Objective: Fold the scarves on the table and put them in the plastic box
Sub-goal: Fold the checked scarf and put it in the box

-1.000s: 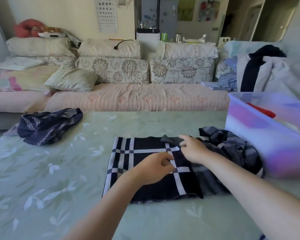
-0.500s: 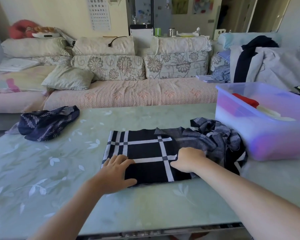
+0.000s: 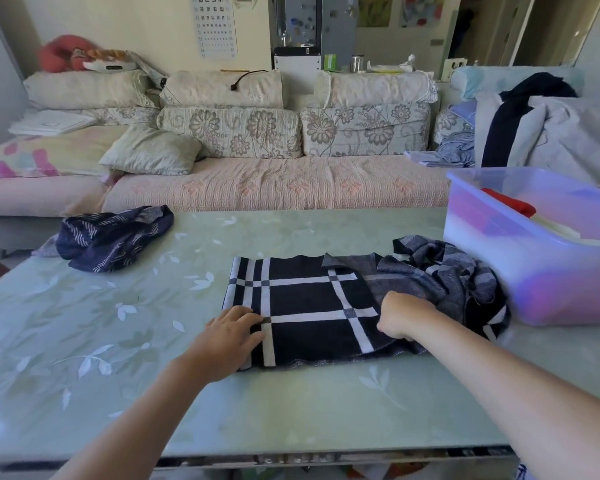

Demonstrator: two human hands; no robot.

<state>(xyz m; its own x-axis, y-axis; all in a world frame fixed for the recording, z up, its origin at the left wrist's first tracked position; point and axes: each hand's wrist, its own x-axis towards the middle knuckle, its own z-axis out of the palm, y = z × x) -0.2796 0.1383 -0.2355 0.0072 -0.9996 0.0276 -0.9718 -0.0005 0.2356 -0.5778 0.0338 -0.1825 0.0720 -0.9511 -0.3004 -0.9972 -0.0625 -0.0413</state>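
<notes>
A black scarf with white check lines (image 3: 302, 299) lies partly folded flat in the middle of the table, its grey unfolded end (image 3: 440, 275) bunched to the right. My left hand (image 3: 227, 336) rests on the fold's near left corner with fingers spread. My right hand (image 3: 404, 317) has its fingers curled into the fabric at the fold's right edge. A dark blue patterned scarf (image 3: 111, 237) lies crumpled at the far left. The translucent plastic box (image 3: 520, 258) stands at the right, with red and pale cloth inside.
The green glass-topped table (image 3: 153, 341) has a leaf pattern. Its near edge runs along the bottom of the view. A sofa (image 3: 278, 181) with cushions stands behind it, and clothes are piled on it at the far right (image 3: 548, 129).
Both hands moved from the scarf's middle to its near side. My left hand slid to the left corner and flattened. My right hand drew back to the right edge. The view tilted down slightly.
</notes>
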